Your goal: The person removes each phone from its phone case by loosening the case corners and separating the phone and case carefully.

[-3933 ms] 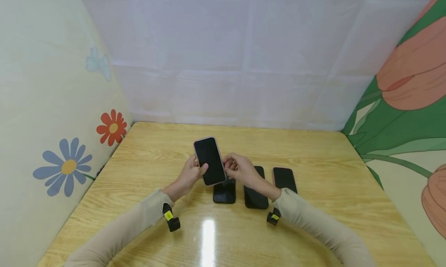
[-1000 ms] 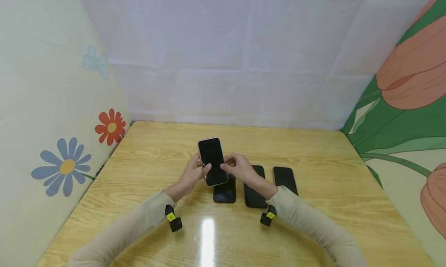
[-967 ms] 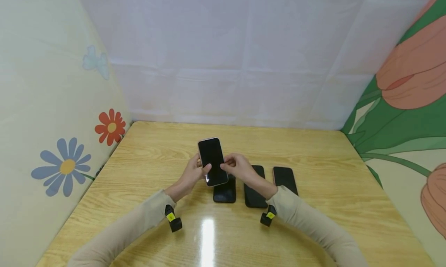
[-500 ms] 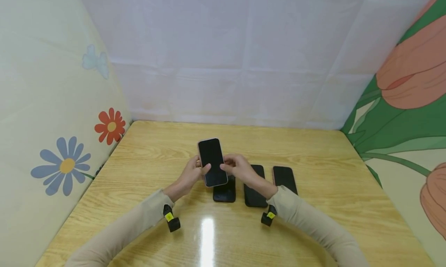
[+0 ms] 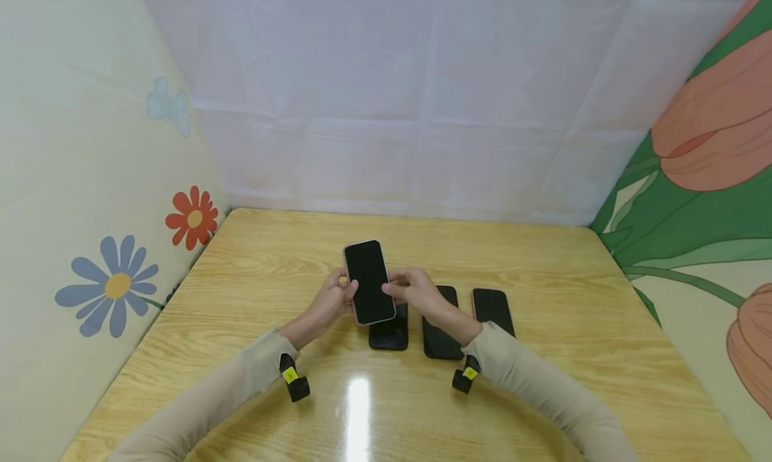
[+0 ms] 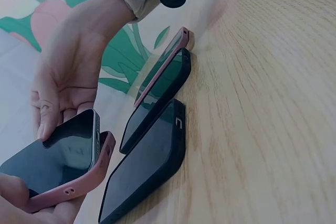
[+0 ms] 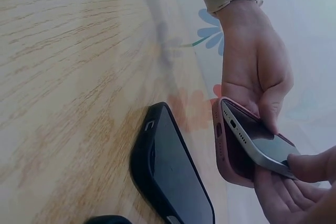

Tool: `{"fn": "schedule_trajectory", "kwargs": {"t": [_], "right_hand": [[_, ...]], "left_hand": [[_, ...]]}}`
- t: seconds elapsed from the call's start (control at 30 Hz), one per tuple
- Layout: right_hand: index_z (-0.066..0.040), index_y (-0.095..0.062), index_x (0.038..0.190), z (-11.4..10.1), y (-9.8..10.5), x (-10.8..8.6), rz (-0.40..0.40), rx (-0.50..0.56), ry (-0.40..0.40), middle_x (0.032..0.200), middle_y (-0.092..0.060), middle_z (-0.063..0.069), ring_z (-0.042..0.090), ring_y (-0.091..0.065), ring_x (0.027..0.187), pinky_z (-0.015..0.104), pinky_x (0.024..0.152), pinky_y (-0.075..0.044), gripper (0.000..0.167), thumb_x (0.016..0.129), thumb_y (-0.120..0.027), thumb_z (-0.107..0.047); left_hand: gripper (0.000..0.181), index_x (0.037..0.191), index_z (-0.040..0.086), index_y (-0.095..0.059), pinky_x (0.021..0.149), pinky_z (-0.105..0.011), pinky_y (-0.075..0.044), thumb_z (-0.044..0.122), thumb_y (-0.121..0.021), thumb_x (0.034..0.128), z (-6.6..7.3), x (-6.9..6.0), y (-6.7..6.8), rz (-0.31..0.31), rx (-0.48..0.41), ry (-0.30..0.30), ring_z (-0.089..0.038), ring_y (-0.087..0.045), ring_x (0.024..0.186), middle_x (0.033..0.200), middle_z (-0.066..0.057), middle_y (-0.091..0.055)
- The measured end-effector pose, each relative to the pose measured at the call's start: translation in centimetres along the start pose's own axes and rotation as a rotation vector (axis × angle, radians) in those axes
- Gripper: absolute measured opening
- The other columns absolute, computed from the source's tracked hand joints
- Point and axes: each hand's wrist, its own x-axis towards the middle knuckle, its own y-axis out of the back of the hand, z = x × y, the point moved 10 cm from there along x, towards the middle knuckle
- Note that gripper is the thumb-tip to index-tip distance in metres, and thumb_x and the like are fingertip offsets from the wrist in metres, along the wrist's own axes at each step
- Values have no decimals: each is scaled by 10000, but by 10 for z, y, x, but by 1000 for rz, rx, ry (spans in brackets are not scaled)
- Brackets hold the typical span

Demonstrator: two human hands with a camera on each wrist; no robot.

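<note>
A smartphone (image 5: 369, 281) with a dark screen is held above the table, slanted, partly out of its pink phone case (image 7: 223, 153). In the right wrist view one long side of the silver-edged phone stands raised from the case, leaving a gap. My left hand (image 5: 328, 301) grips the case and phone along the left side, thumb at the screen's edge. My right hand (image 5: 416, 291) pinches the phone's right edge, thumb on the screen and fingers beneath. In the left wrist view the phone's lower end (image 6: 94, 137) also sits clear of the case rim.
Below the held phone lies a phone in a black case (image 5: 389, 334). To its right are another black-cased phone (image 5: 443, 341), partly under my right forearm, and a pink-cased phone (image 5: 491, 308). The wooden table (image 5: 253, 247) meets a white cloth behind and flowered panels at the sides.
Since the oldest frame, the held phone has shifted a little right and stands less tilted, and my right thumb has come onto its screen. Lately my left thumb has slid slightly left.
</note>
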Motion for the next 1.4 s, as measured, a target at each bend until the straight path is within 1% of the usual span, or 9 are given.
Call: {"fn": "schedule_trajectory", "kwargs": {"t": [0.33,0.57,0.67,0.77,0.83,1.07,1.23,1.3,1.4], "right_hand": [[96,-590,1260,3,1,0,40,-48,-55,1157,-647,232,339,-639,1057,402,828,-559,294,985,-572,-6],[85,-558,1301,5,4,-1,65,-73,-82,1218,-615,239,335,-619,1076,414,845,-545,327,995,-560,-29],[95,-507,1354,6,8,-1,73,-87,-92,1266,-581,264,337,-602,1086,418,854,-533,384,998,-558,-40],[97,-480,1378,8,11,-1,75,-81,-100,1290,-559,279,351,-591,1111,428,872,-525,409,998,-555,-35],[101,-479,1376,8,13,0,78,-81,-99,1292,-553,283,365,-584,1131,434,875,-525,408,996,-551,-30],[102,-515,1343,10,14,2,76,-98,-88,1230,-595,262,333,-611,1073,436,852,-530,388,987,-569,-41],[92,-547,1318,8,13,3,74,-112,-81,1183,-626,234,294,-623,1016,433,842,-533,364,982,-579,-44],[88,-557,1312,7,13,3,77,-110,-82,1172,-634,222,284,-625,1004,429,836,-534,358,979,-581,-42],[90,-557,1314,6,12,3,76,-103,-84,1176,-636,225,292,-625,1019,431,847,-532,361,978,-581,-41]], "left_hand": [[265,1317,-10,-301,872,-402,-533,70,-352,1070,-4,-1,-2,-69,-5,1,-312,-648,1055,1299,-344,-542],[276,1333,-27,-297,890,-417,-527,50,-336,1071,-5,-1,0,-78,21,-4,-320,-638,1073,1261,-337,-572],[307,1361,-32,-285,859,-372,-523,57,-342,1072,-6,-3,6,-50,38,19,-248,-645,977,1040,-206,-663],[319,1364,-32,-282,794,-321,-500,76,-354,1072,-8,-4,13,-28,56,44,-155,-571,837,828,-20,-555],[300,1344,-27,-299,763,-305,-490,85,-358,1072,-11,-3,16,-15,66,62,-136,-537,797,782,-4,-500],[324,1371,-29,-301,834,-357,-525,101,-348,1078,-14,-2,19,-13,71,99,-195,-626,972,1020,-121,-649],[369,1406,-32,-314,879,-371,-515,118,-361,1072,-12,-2,22,-2,80,105,-248,-611,1066,1269,-238,-573],[368,1403,-32,-331,886,-366,-513,119,-365,1069,-13,-2,23,6,72,107,-247,-605,1078,1296,-242,-549],[327,1359,-37,-363,860,-348,-520,112,-371,1068,-15,-3,25,14,46,110,-223,-614,1042,1236,-207,-578]]}}
